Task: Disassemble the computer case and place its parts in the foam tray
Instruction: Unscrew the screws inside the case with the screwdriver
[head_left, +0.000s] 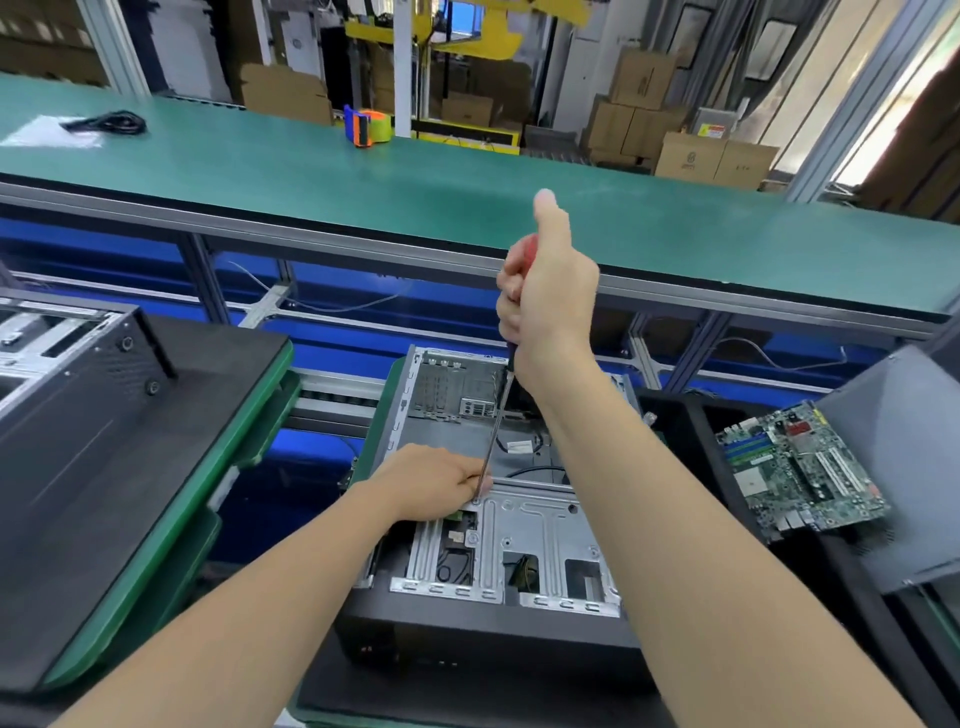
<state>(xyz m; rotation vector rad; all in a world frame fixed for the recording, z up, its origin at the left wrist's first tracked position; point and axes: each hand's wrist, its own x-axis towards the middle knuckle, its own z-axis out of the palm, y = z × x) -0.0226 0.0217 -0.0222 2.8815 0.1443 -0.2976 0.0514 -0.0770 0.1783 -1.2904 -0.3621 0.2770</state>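
A long green workbench (311, 171) runs behind the assembly line. In front of it lies one open computer case (447, 431), under both hands. One screwdriver (496, 431) stands nearly upright on the case's metal bracket (540, 530). Above the case, the right hand (550, 291) wraps its red handle, thumb up. The left hand (431, 486) rests on the bracket, fingertips pinching the shaft near its tip. Right of the case, one motherboard (800, 467) lies in the black foam tray (675, 402). Left of it sits a second case (67, 374).

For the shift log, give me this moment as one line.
right hand: grips screwdriver handle | left hand: pinches shaft by bracket screw | motherboard: out, right of case
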